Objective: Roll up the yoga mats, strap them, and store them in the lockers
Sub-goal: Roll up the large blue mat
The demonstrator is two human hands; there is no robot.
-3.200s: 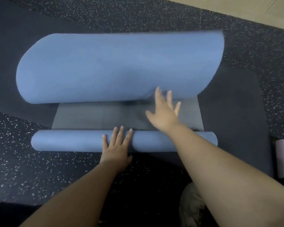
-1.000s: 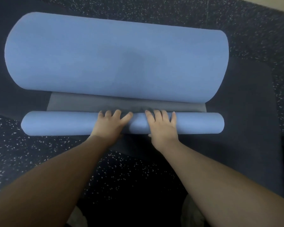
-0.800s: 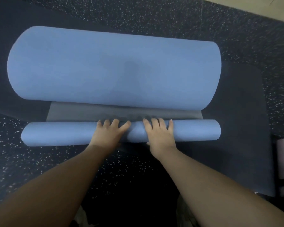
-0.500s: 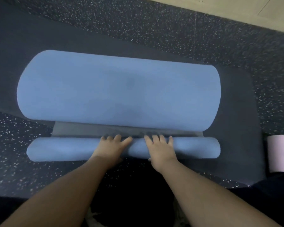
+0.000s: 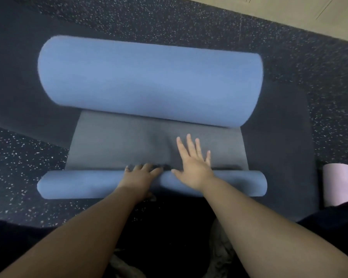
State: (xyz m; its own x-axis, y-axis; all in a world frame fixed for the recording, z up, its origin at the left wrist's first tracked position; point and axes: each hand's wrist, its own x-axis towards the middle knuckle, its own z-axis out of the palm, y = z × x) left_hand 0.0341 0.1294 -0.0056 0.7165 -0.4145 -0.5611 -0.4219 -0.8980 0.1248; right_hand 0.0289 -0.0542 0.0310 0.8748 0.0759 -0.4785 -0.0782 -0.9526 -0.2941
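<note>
Across the middle of the frame lies the blue yoga mat [image 5: 149, 83] on a dark mat [image 5: 279, 149] that covers part of the speckled floor [image 5: 18, 163]. Its near end is already rolled into a thin blue roll [image 5: 78, 184], which runs from left to right in the lower middle of the frame. Its far end is curled over in a big loose fold in the upper middle, and between the two the grey underside of the mat [image 5: 113, 143] is flat and showing. The left hand [image 5: 141, 175] rests on top of the thin roll with the fingers bent over its far edge, so this grip holds the roll in place. The right hand [image 5: 195, 163] is wide and flat, with the fingers spread; the palm is at the far edge of the roll and the fingertips press on the grey underside just beyond it. At the right edge of the frame, a pink rolled mat [image 5: 339, 183] lies on the floor, well apart from the hands; I cannot tell if it has a strap. I judge that the task is at an early stage: only a few turns of the blue mat are rolled, and most of its length is left. No strap and no locker are in view, so the strapping and the storing are not yet done.
</note>
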